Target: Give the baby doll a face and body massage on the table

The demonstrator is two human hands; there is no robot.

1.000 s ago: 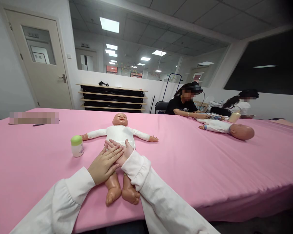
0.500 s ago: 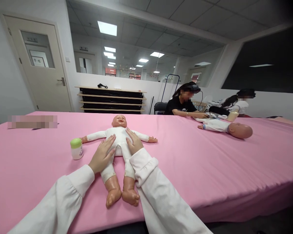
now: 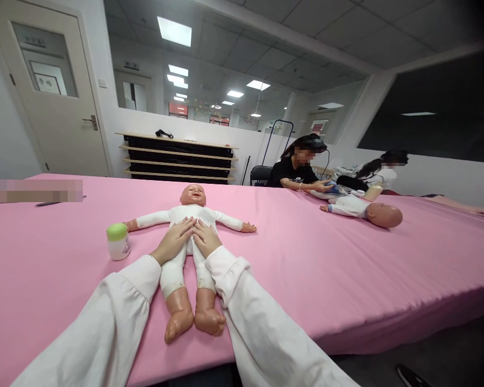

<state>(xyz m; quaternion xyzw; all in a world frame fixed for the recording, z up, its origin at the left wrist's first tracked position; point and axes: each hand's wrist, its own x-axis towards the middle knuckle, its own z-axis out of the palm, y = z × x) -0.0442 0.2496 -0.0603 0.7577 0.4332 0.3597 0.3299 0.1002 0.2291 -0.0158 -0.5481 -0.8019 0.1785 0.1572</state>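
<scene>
A baby doll [image 3: 177, 276] with a white cloth body lies on its back, head away from me and arms spread wide. My left hand [image 3: 175, 239] rests flat on the left side of its belly, fingers stretched out. On the other side of the belly lies my right hand [image 3: 205, 237], also flat with straight fingers. The fingertips of both hands meet or nearly meet at the doll's middle and hide part of its torso. Left of the doll stands a small white jar with a green lid [image 3: 118, 242], close to the doll's hand.
A pink cloth [image 3: 306, 274] covers the table. At the right, a co-worker in a black shirt [image 3: 294, 171] handles a second doll [image 3: 384, 214]; a pale bottle [image 3: 374, 191] stands behind it. Another person [image 3: 383, 174] sits farther right. A blurred-out item [image 3: 36, 191] lies at the far left.
My hands have come closer together on the doll's belly, the right one moving down and inward. The view has shifted slightly. The co-worker's hands have lifted a bluish item.
</scene>
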